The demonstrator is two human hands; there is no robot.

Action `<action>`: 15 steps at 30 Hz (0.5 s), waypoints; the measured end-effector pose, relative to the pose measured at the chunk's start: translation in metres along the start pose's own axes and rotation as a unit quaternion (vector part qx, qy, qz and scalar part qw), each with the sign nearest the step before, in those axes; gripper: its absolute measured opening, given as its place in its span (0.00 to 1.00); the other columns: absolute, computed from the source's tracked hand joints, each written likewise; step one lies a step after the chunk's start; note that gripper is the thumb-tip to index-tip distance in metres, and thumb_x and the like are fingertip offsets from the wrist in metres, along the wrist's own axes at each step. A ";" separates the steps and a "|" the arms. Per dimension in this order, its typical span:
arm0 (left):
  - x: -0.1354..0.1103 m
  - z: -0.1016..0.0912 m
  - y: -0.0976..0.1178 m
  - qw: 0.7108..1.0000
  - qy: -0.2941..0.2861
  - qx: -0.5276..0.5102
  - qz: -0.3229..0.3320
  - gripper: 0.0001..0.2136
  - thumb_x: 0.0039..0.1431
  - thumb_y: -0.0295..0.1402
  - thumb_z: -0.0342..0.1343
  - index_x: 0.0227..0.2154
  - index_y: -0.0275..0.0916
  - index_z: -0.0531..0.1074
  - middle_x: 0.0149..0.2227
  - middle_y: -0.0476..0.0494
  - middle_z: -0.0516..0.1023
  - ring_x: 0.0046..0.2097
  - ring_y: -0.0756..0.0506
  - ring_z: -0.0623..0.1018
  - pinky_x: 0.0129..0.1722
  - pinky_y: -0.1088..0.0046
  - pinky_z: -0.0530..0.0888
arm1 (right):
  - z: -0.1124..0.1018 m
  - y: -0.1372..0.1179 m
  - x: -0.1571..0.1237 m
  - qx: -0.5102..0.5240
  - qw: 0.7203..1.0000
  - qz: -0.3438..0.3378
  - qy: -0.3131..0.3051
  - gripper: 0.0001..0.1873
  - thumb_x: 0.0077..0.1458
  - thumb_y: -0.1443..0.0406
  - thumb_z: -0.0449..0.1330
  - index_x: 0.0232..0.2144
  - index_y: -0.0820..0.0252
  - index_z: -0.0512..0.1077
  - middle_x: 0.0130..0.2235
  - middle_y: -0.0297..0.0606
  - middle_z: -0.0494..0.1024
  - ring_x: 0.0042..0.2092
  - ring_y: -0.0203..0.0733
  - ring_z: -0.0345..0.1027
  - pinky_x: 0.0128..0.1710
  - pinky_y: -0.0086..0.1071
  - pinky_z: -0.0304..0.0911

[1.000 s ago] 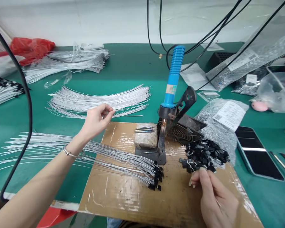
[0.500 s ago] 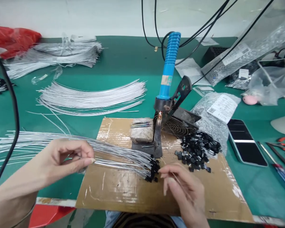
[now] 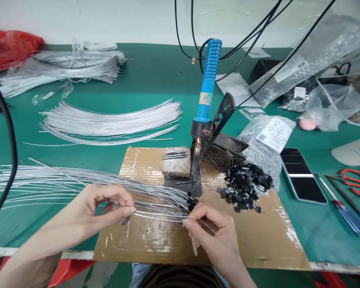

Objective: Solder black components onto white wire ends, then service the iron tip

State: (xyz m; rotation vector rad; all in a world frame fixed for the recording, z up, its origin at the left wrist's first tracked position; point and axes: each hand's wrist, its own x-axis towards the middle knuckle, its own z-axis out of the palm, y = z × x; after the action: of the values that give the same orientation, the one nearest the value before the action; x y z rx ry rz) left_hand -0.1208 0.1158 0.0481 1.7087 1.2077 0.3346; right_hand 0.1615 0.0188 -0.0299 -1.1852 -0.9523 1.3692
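My left hand is closed in a pinch over the white wires, at the left side of the cardboard. A thin wire seems to run from its fingertips towards my right hand. Some small grey thing shows under the left thumb; its kind is unclear. My right hand pinches a thin wire, whose tail slants across the palm to the lower right. Just behind my hands lies a bundle of white wires. Black pieces sit on its right ends, partly hidden by my right fingers.
A blue-handled soldering iron stands in its holder behind the cardboard sheet, near a pale block. Loose black pieces are heaped at right. A phone, screwdriver, red-handled pliers and another wire bundle surround it.
My right hand has moved left to the black ends of the bundle. My left hand has shifted right, and the fingertips are closer together. The whole view has slid slightly.
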 end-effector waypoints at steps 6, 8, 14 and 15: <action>0.001 0.003 -0.001 1.000 -0.028 0.003 -0.003 0.09 0.68 0.39 0.61 0.31 0.49 0.80 0.28 0.49 0.80 0.30 0.46 0.76 0.30 0.72 0.72 | -0.003 -0.007 0.003 -0.033 0.999 -0.036 -0.003 0.15 0.67 0.60 0.68 0.27 0.57 0.75 0.25 0.27 0.71 0.22 0.31 0.61 0.23 0.27 0.56; 0.002 0.006 0.002 1.000 -0.027 0.014 -0.002 0.11 0.69 0.40 0.59 0.30 0.48 0.79 0.27 0.49 0.79 0.30 0.46 0.75 0.30 0.72 0.73 | -0.005 -0.013 0.004 -0.078 0.994 -0.077 -0.008 0.16 0.69 0.61 0.65 0.28 0.57 0.74 0.26 0.29 0.71 0.25 0.33 0.63 0.26 0.29 0.57; -0.004 0.045 0.018 0.994 -0.006 0.108 0.021 0.12 0.68 0.42 0.62 0.52 0.54 0.79 0.42 0.44 0.85 0.36 0.42 0.81 0.33 0.68 0.77 | -0.009 -0.020 0.004 -0.145 0.983 -0.112 -0.034 0.16 0.71 0.64 0.62 0.28 0.56 0.73 0.27 0.30 0.71 0.29 0.36 0.64 0.29 0.30 0.56; -0.004 0.057 0.022 0.993 -0.007 0.113 0.031 0.16 0.68 0.41 0.61 0.57 0.56 0.76 0.44 0.44 0.85 0.39 0.41 0.82 0.35 0.67 0.78 | -0.009 -0.020 0.004 -0.149 0.982 -0.109 -0.036 0.16 0.72 0.63 0.61 0.28 0.57 0.73 0.28 0.30 0.71 0.29 0.36 0.64 0.29 0.30 0.56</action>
State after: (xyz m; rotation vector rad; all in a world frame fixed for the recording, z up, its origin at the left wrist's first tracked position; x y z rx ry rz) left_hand -0.0714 0.0809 0.0397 1.9424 1.2218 0.2300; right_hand 0.1746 0.0248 -0.0130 -1.2149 -1.3329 1.1261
